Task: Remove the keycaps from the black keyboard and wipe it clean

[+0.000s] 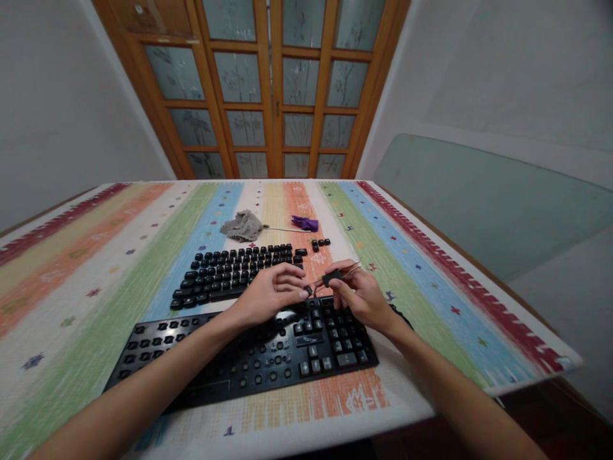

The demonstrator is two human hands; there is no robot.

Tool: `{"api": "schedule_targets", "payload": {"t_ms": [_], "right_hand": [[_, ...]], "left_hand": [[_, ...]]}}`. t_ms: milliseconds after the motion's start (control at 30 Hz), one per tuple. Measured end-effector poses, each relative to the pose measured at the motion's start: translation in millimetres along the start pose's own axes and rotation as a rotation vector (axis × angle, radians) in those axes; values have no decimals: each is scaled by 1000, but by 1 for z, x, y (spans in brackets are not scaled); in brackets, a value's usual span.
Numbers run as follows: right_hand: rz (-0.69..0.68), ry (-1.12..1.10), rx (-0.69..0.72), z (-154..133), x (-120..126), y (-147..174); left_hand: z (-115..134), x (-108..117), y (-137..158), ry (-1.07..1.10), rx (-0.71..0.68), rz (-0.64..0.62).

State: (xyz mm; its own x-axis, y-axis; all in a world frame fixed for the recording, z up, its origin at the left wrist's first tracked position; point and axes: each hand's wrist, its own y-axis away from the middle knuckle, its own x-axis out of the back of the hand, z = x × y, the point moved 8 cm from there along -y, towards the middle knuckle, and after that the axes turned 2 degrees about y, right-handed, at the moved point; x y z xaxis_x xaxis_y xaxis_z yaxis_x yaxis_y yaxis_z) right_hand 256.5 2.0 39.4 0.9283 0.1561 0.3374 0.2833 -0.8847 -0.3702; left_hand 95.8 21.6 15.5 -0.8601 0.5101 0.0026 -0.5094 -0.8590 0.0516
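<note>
My left hand (275, 291) is over the upper edge of a black keyboard (258, 374), its thumb and fingers closed on a small black keycap (308, 291). Close beside it, my right hand (361, 294) grips a wire keycap puller (332, 278) by its black handle; thin wires stick out at both ends, and one end reaches toward the keycap. Many switches on the keyboard's left and middle are bare, while the number pad at the right still carries its caps. Loose black keycaps (230, 271) lie in rows behind the keyboard.
A crumpled grey cloth (242, 226) lies behind the loose keycaps, with a thin rod (287, 229) touching it. Near the rod's end is a purple bundle (305, 223). Several separate keycaps (315, 245) sit to the right. A striped tablecloth (421, 306) covers the table.
</note>
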Motion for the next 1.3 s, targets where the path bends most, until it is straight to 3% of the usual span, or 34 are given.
{"api": "schedule_targets", "payload": {"t_ms": [167, 433, 733, 900, 1133, 1300], "right_hand": [[-12, -27, 7, -1, -2, 1], [-3, -156, 28, -2, -2, -1], [-17, -307, -26, 3, -6, -1], [-25, -365, -34, 2, -9, -1], [11, -373, 16, -3, -4, -2], [15, -342, 55, -5, -4, -1]], "left_hand": [[-4, -3, -2, 114, 35, 5], [4, -7, 0, 145, -41, 7], [4, -3, -1, 270, -86, 93], [-7, -8, 0, 396, -2, 56], [-3, -7, -3, 282, -38, 72], [-11, -17, -3, 363, 69, -4]]}}
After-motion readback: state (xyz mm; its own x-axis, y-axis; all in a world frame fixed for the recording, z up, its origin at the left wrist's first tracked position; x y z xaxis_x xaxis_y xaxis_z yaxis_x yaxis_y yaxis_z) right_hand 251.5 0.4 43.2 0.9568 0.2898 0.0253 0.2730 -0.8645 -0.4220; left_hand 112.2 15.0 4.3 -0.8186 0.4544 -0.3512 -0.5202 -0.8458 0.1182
